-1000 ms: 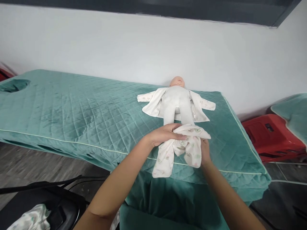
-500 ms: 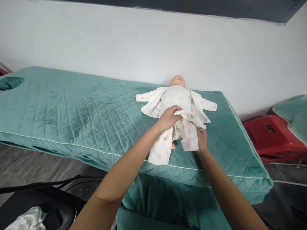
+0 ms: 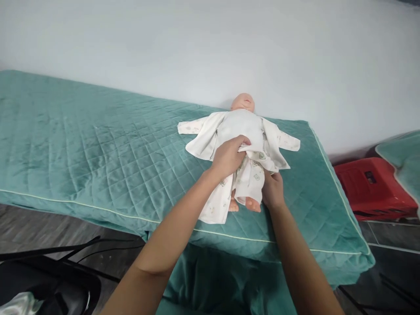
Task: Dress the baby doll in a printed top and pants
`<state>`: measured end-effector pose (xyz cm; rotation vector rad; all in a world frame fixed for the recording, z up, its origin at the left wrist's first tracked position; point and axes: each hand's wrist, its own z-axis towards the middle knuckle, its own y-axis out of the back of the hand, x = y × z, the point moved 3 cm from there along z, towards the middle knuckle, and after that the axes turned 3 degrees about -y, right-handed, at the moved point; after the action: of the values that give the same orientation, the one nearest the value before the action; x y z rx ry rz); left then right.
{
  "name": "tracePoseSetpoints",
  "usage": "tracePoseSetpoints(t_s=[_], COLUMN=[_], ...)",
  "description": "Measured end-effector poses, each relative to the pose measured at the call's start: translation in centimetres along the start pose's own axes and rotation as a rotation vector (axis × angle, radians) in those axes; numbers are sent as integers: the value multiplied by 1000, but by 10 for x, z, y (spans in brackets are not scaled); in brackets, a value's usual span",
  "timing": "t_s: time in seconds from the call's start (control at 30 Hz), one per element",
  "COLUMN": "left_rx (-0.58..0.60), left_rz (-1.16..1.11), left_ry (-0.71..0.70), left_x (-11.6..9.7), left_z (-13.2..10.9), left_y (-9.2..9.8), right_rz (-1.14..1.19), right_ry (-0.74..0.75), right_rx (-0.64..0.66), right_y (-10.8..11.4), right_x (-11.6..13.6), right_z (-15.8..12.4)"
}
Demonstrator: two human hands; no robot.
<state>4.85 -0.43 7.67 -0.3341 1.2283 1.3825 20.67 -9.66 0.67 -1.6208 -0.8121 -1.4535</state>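
A baby doll lies on its back on a teal quilted bed, head toward the wall, with an open white shirt spread under its arms. Small printed trousers cover its legs and both bare feet stick out at the bottom. My left hand is closed on the trousers' waistband at the doll's belly. My right hand grips the trousers at the doll's right side, its fingers partly hidden under the cloth.
A white wall runs behind the bed. A red plastic stool stands at the right beside another teal cover. A black chair with a pale cloth on it sits at the lower left, on a grey floor.
Both hands have drawn the trousers up from the doll's feet to its waist. The doll's feet have come out of the trouser legs. The camera has tilted and moved closer.
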Motion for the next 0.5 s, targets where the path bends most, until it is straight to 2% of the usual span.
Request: tracePoseSetpoints(t_s=[0.07,0.17,0.23,0.33,0.4,0.5], left_rx=[-21,-46,4,144,203,222], left_rz=[-26,-185,-329,-536,-635,-735], left_ry=[34,97,121,140,148,149], left_x=[5,14,21,30,36,43], left_z=[4,5,4,-1,-4,-8], left_y=[-4,-6,-4,5,11,15], right_rz=[24,-14,-42,-121,-209,-338], right_ry=[-1,-6,-15,8,79,331], right_rx=[17,-16,-44,-82,-108,-112], right_y=[-2,-1,2,6,7,2], right_x=[1,0,-4,-9,-9,4], right_z=[0,2,4,5,3,-4])
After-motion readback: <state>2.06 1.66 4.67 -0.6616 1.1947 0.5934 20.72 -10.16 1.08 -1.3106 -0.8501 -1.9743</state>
